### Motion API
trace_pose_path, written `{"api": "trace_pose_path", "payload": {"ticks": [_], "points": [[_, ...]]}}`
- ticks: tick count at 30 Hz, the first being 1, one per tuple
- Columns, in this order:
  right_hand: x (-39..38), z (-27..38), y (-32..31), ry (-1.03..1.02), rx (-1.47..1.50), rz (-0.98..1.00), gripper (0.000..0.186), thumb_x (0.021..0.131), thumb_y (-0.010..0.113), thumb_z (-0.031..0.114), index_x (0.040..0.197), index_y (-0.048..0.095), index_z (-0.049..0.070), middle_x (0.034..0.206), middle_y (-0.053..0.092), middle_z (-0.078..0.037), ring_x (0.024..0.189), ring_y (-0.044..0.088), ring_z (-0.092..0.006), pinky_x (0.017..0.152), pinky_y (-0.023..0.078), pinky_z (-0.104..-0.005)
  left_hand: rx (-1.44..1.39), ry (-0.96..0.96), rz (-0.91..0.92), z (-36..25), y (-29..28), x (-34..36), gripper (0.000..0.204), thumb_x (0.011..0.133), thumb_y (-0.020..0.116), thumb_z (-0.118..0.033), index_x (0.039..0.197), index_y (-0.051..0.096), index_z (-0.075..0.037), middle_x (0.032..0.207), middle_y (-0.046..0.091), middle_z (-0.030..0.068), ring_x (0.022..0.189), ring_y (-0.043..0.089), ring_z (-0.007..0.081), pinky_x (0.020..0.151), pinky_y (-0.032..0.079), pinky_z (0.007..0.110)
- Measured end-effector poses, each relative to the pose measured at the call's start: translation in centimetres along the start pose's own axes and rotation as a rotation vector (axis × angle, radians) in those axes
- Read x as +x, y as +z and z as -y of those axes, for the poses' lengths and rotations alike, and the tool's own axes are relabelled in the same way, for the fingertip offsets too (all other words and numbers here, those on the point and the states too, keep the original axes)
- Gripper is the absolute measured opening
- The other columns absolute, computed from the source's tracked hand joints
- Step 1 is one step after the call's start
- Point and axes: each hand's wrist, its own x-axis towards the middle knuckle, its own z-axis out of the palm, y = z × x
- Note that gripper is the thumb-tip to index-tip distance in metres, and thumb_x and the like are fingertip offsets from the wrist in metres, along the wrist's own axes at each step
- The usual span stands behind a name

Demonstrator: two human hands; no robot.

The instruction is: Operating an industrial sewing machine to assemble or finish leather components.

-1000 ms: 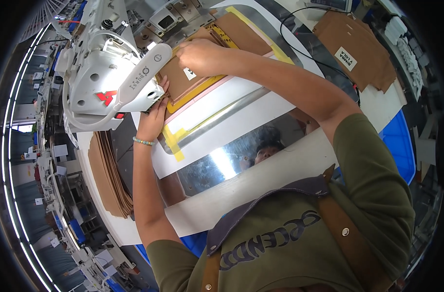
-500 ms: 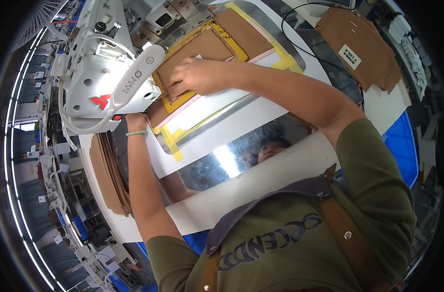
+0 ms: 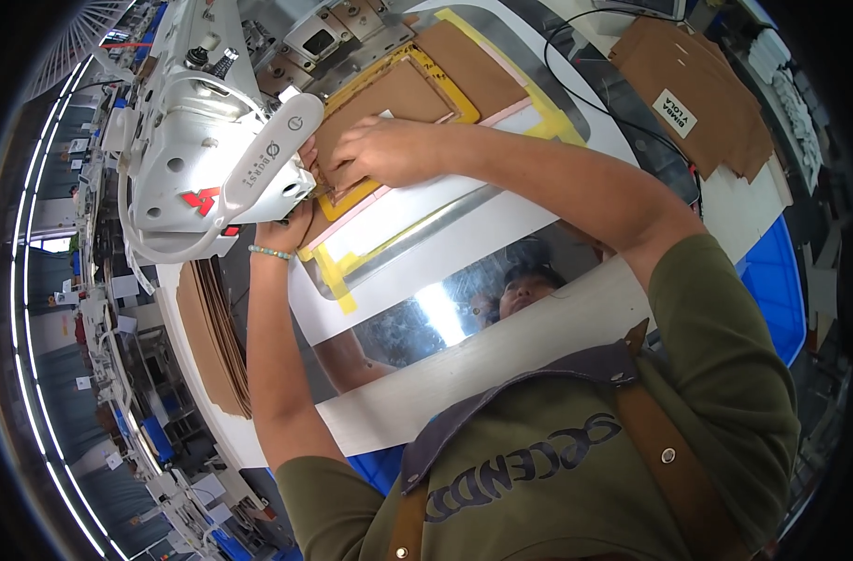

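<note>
A brown panel (image 3: pixel 365 107) lies inside a yellow rectangular frame (image 3: pixel 454 97) under the white head (image 3: pixel 197 164) of a sewing machine. On the panel, by the frame's near left corner, rests my right hand (image 3: pixel 389 152), open, its fingers bent and touching the surface. My left hand (image 3: pixel 298 224) reaches in beneath the machine head, which covers most of it. A fingertip shows past the head's far side, but its grip is hidden. Below the frame is a larger brown sheet (image 3: pixel 482 79), edged with pink strips and yellow tape (image 3: pixel 337 280) on a clear plate.
A stack of brown panels (image 3: pixel 211 327) stands at the left table edge. More brown pieces with a white label (image 3: pixel 697 103) lie at the far right, beside a black cable (image 3: pixel 623 131). A shiny metal plate (image 3: pixel 426 318) is set in the near table; a blue bin (image 3: pixel 772 280) sits right.
My left hand has moved up and right, so more of it shows beside the machine head, with a fingertip now visible beyond it. My right hand stays on the panel.
</note>
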Motion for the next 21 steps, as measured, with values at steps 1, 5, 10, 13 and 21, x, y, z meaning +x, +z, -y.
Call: {"api": "trace_pose_path", "payload": {"ticks": [1,5,10,13,21], "points": [[-0.1,-0.3,0.2,0.002,-0.001,0.001,0.039,0.098,0.06,0.007,0.125,0.082,0.025,0.127,0.071,0.0,0.127,0.061,-0.024,0.114,0.044,-0.0452,-0.029,-0.051,0.011,0.0,0.0,0.4,0.039,0.111,0.055,-0.015,0.149,0.062,-0.011,0.155,0.06,0.0098,0.147,0.052,0.0309,0.126,0.037,0.043],[0.0,-0.8,0.1,0.026,0.023,0.02,0.038,0.097,0.061,0.008,0.125,0.082,0.024,0.133,0.071,-0.003,0.129,0.062,-0.0262,0.114,0.044,-0.0455,-0.226,-0.167,-0.032,0.5,1.0,1.2,0.033,0.11,0.056,-0.012,0.142,0.066,-0.01,0.147,0.066,0.0098,0.141,0.056,0.0302,0.123,0.041,0.043],[1.4,-0.3,-0.7,0.024,0.016,0.074,0.038,0.096,0.062,0.008,0.125,0.082,0.024,0.137,0.071,-0.005,0.131,0.062,-0.0277,0.114,0.045,-0.0462,-1.009,-0.317,-0.149,3.8,1.5,0.3,0.035,0.105,0.06,-0.004,0.14,0.065,-0.005,0.144,0.068,0.0129,0.139,0.059,0.0277,0.12,0.045,0.038],[1.5,-0.2,-0.8,0.046,0.005,0.121,0.039,0.095,0.063,0.008,0.125,0.082,0.024,0.135,0.071,-0.005,0.13,0.063,-0.0276,0.112,0.046,-0.0466,-0.731,-0.207,-0.145,2.8,1.4,0.7,0.045,0.099,0.065,0.001,0.144,0.062,-0.001,0.143,0.068,0.0158,0.136,0.063,0.0263,0.116,0.05,0.034],[1.6,-0.2,-1.1,0.087,0.052,0.122,0.029,0.095,0.064,0.01,0.114,0.084,0.019,0.128,0.074,-0.006,0.122,0.066,-0.0299,0.107,0.049,-0.0473,-0.098,-0.078,-0.042,1.0,0.4,0.4,0.033,0.106,0.05,0.0,0.133,0.068,-0.005,0.148,0.067,0.0094,0.144,0.054,0.0281,0.127,0.036,0.044]]}}
